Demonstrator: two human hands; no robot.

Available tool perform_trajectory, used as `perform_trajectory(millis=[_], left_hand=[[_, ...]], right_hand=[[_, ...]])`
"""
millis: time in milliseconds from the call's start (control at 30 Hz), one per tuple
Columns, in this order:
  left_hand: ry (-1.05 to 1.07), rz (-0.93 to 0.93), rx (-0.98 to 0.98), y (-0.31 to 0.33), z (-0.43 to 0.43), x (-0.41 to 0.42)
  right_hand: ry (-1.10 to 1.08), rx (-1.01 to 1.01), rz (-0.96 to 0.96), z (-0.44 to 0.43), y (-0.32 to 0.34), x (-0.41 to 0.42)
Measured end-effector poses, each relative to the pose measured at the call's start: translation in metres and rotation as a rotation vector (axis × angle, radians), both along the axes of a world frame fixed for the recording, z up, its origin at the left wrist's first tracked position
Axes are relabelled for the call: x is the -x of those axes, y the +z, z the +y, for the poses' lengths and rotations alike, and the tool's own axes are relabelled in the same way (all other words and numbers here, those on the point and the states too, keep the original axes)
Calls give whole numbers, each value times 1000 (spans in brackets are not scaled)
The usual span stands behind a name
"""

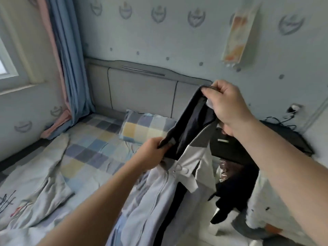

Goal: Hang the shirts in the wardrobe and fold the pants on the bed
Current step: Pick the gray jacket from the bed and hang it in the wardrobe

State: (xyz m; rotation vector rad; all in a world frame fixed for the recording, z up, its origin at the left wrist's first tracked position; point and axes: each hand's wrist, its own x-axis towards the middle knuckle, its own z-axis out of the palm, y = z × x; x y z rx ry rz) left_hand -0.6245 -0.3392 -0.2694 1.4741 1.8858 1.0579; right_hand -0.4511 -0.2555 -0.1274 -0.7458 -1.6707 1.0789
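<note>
Both ends of the dark band on the garment (192, 121) are pinched in curled fingers, left hand (150, 152) mid-frame, right hand (226, 103) higher right.

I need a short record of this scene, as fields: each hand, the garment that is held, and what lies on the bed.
left hand: grips the lower end of the dark band
right hand: pinches the upper end of the band, raised higher than the left
garment: dark navy, grey and white; hangs from both hands over the bed; kind unclear
bed: checked sheet
pillow: checked, against the grey headboard
light grey cloth: lies spread on the bed's left part
</note>
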Motion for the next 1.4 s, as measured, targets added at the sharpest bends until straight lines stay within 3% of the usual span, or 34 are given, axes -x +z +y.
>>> perform_trajectory(millis=[133,233,400,533,667,867,1033,1133,1233,1400], left_hand=[[4,-90,-79,34,38,-52],[25,-67,-161,73,72,-100],[-222,-101,-284,144,120,-226],[-475,-159,-378,203,143,-353],[-649,-190,-414,240,167,-467],[-797,-197,-412,277,212,-587],[-1094,148,-443,312,230,-677],[-977,364,-631,326,250,-739],[-874,426,-769,344,269,-794],[-914,415,-834,395,307,-868]], right_hand=[[-166,-73,-135,14,24,-95],[-164,-57,-369,18,48,-187],[-296,-99,-817,9,87,-342],[-470,-107,-810,14,97,-443],[-594,-18,-614,15,89,-532],[-806,-119,-354,-4,143,-646],[-1020,-221,-446,-1,191,-705],[-1123,-207,-534,8,217,-734],[-1197,-124,-686,21,237,-767],[-1499,101,-1155,29,268,-829]])
